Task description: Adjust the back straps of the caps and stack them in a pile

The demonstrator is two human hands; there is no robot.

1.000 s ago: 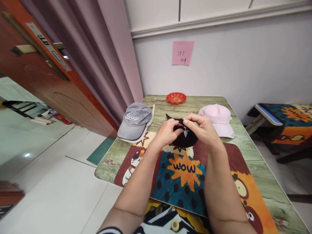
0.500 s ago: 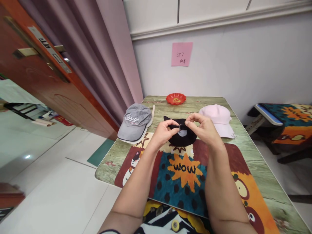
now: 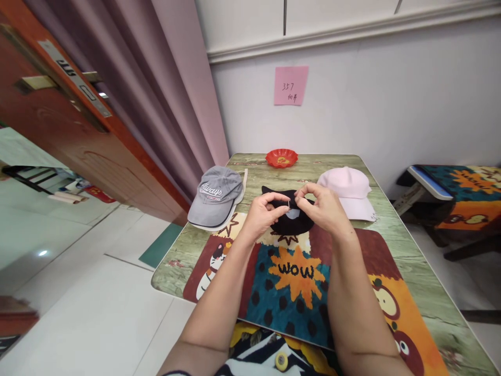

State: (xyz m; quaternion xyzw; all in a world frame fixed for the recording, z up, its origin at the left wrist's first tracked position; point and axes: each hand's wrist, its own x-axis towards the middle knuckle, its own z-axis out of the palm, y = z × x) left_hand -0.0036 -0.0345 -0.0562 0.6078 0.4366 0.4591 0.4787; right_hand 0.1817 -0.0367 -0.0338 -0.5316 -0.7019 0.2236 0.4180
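A black cap (image 3: 293,225) lies on the patterned mat in the middle, partly hidden by both hands. My left hand (image 3: 266,213) pinches a small metal buckle on the cap's strap between thumb and forefinger. Just to its right, my right hand (image 3: 321,205) is closed in a pinch on the black strap. A grey cap with white lettering (image 3: 214,194) sits at the table's left, with a pale cap partly under it. On the right, behind my right hand, rests a pale pink cap (image 3: 348,189).
A red scalloped dish (image 3: 282,158) stands at the back of the wood-patterned table (image 3: 407,245). The colourful mat (image 3: 289,297) covers the front. A pink note (image 3: 291,85) is on the wall; a door (image 3: 97,151) is at left.
My right hand has moved slightly left, closer to my left hand. The view has shifted a little.
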